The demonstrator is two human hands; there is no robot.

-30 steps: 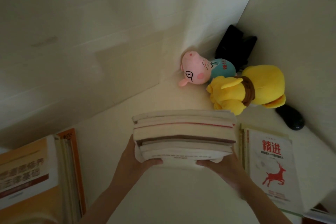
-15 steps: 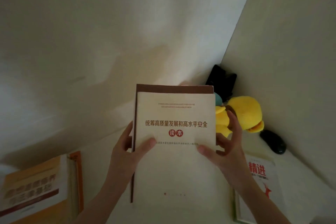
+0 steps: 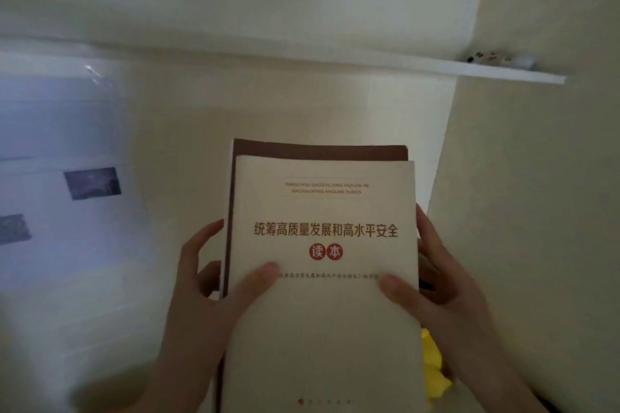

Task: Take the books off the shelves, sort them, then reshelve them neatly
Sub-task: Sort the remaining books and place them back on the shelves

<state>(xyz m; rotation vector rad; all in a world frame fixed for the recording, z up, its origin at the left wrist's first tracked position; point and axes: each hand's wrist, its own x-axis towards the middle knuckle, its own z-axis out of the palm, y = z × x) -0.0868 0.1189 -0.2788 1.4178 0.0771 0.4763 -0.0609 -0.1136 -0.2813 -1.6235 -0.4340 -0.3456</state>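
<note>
Your left hand point(image 3: 201, 282) and right hand point(image 3: 446, 288) each grip a side of the stack of books point(image 3: 322, 218), thumbs pressed on top so nothing slides. You hold it up below the white shelf point(image 3: 503, 74), probably for reshelving, though blur obscures that ledge.

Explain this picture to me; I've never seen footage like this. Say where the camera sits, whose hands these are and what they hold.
No machine here: a person wears one wide-angle camera on the head, looking forward and down at their own hands. The left hand and right hand grip a stack of books from either side, thumbs on the cream top cover with red Chinese lettering; a brown book peeks out beneath. A yellow thing shows under the right hand; I cannot tell what. Behind is a pale wall, with a white shelf upper right holding small blurred items.
</note>
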